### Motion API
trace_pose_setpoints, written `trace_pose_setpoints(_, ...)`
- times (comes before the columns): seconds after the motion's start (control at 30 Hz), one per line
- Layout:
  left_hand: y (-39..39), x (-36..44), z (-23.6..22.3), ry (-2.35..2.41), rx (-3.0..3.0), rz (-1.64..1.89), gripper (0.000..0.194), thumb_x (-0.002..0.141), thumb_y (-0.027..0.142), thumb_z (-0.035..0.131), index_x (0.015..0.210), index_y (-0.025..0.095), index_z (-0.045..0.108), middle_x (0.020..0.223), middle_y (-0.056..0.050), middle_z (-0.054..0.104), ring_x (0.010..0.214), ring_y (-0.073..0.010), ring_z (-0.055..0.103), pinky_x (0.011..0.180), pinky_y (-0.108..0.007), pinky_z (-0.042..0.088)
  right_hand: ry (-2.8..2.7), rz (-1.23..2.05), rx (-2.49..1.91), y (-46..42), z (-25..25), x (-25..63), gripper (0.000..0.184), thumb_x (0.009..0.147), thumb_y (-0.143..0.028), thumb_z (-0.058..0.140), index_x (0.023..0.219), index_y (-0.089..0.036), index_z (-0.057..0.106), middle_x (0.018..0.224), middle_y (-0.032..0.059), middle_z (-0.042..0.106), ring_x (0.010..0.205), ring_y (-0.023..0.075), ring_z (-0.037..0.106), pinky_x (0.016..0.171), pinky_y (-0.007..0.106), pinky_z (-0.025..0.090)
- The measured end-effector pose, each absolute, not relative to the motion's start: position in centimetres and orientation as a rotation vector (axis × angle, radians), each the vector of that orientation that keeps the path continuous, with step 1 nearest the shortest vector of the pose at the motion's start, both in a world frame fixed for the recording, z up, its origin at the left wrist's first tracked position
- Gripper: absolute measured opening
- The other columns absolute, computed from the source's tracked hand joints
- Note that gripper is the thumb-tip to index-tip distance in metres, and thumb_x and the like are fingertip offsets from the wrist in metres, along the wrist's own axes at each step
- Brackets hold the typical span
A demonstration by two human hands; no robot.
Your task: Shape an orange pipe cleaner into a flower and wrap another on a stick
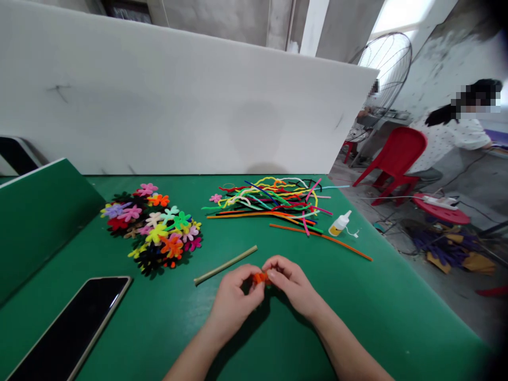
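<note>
Between my two hands is a small bent orange pipe cleaner [260, 278], partly covered by the fingers. My left hand [238, 293] pinches its left side with thumb and forefinger. My right hand [293, 286] grips the right side, fingertips almost meeting those of the left. A thin pale green stick [225, 265] lies just beyond the left hand. Farther right, a straight orange pipe cleaner [337, 242] rests on the table.
Pipe-cleaner flowers [159, 227] are heaped at left, near a phone [75, 328]. Loose pipe cleaners [270, 198] lie at the back beside a glue bottle [340, 223]. A white board [190, 100] closes off the green table [397, 317]. A person [448, 132] sits beyond, right.
</note>
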State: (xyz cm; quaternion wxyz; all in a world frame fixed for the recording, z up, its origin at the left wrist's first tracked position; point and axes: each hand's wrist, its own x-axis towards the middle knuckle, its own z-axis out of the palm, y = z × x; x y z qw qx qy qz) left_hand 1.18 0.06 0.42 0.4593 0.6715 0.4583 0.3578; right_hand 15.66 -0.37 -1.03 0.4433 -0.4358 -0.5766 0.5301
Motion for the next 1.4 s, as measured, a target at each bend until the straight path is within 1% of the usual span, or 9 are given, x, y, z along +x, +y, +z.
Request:
trace_pose_setpoints(0.1,0.2,0.9,0.6,1.043,1.228,0.847,0.006,0.067,0.019,0.055,0.063,0.015,0.054,0.053,0.003,0.051,0.047,-0.0085,0.043,0.046,-0.019,0.034,-1.471,1.203,-1.062,-0.5,-0.9,16.1,0.015,0.079,-0.026,0.049,0.089,-0.017,0.057,0.071,0.0002,0.050,0.060,0.0105,0.045,0.054,0.022,0.036)
trace_pose_setpoints(0.27,0.4,0.5,0.4,0.892,0.894,0.760,0.014,0.062,0.023,0.064,0.063,0.012,0.055,0.050,0.003,0.052,0.044,-0.0068,0.042,0.040,-0.017,0.029,-1.689,0.999,-1.011,-0.6,-0.7,16.4,0.012,0.076,-0.021,0.054,0.086,-0.019,0.062,0.076,0.0028,0.056,0.066,0.0132,0.052,0.061,0.026,0.042)
trace_pose_setpoints(0.4,0.4,0.5,0.5,0.844,0.809,0.708,0.017,0.061,0.025,0.066,0.062,0.012,0.056,0.048,0.003,0.051,0.041,-0.0053,0.039,0.038,-0.016,0.027,-1.807,0.892,-0.994,-0.7,-0.2,16.3,0.010,0.077,-0.017,0.053,0.080,-0.019,0.062,0.074,0.0028,0.058,0.070,0.0139,0.053,0.065,0.026,0.042)
trace_pose_setpoints(0.53,0.3,0.5,0.7,0.911,0.946,0.729,0.014,0.062,0.023,0.063,0.061,0.013,0.055,0.048,0.003,0.051,0.042,-0.0055,0.038,0.040,-0.017,0.027,-1.871,0.837,-1.054,-0.9,0.1,16.4,0.009,0.078,-0.018,0.052,0.073,-0.019,0.060,0.068,0.0010,0.055,0.065,0.0129,0.050,0.061,0.024,0.040)
trace_pose_setpoints(0.73,0.2,0.7,0.6,1.065,1.427,0.772,0.007,0.066,0.015,0.052,0.060,0.015,0.056,0.052,0.003,0.048,0.050,-0.0089,0.041,0.048,-0.019,0.032,-1.717,1.073,-1.214,-0.9,-0.5,16.1,0.012,0.074,-0.018,0.053,0.062,-0.016,0.053,0.057,-0.0030,0.045,0.050,0.0085,0.038,0.045,0.019,0.030)
trace_pose_setpoints(0.9,0.0,1.1,0.4,1.149,1.760,0.850,0.013,0.064,0.009,0.047,0.057,0.016,0.056,0.055,0.002,0.048,0.054,-0.0112,0.042,0.052,-0.021,0.032,-1.362,1.410,-1.218,-0.5,-1.3,15.4,0.017,0.072,-0.017,0.051,0.056,-0.015,0.046,0.050,-0.0057,0.039,0.047,0.0067,0.030,0.044,0.019,0.024)
trace_pose_setpoints(1.03,0.0,1.3,0.4,1.198,1.496,0.890,0.008,0.064,0.014,0.051,0.057,0.016,0.055,0.052,0.003,0.048,0.051,-0.0101,0.042,0.049,-0.021,0.033,-1.230,1.497,-1.177,-0.3,-1.5,15.1,0.021,0.073,-0.026,0.055,0.057,-0.013,0.049,0.050,-0.0060,0.039,0.046,0.0056,0.029,0.045,0.019,0.022)
trace_pose_setpoints(1.17,0.2,1.1,0.4,1.117,1.101,0.882,0.008,0.068,0.021,0.055,0.064,0.014,0.053,0.051,0.003,0.052,0.044,-0.0071,0.040,0.044,-0.018,0.030,-1.146,1.501,-1.158,-0.2,-1.4,15.3,0.027,0.079,-0.036,0.049,0.068,-0.013,0.056,0.054,-0.0040,0.043,0.045,0.0053,0.030,0.042,0.019,0.019)
trace_pose_setpoints(1.4,0.2,1.2,0.1,1.025,0.952,0.866,0.009,0.066,0.018,0.058,0.062,0.013,0.053,0.047,0.004,0.053,0.042,-0.0055,0.038,0.042,-0.017,0.027,-1.306,1.332,-1.123,-0.3,-1.2,15.4,0.021,0.076,-0.030,0.054,0.063,-0.014,0.052,0.055,-0.0041,0.040,0.051,0.0074,0.033,0.047,0.021,0.025)
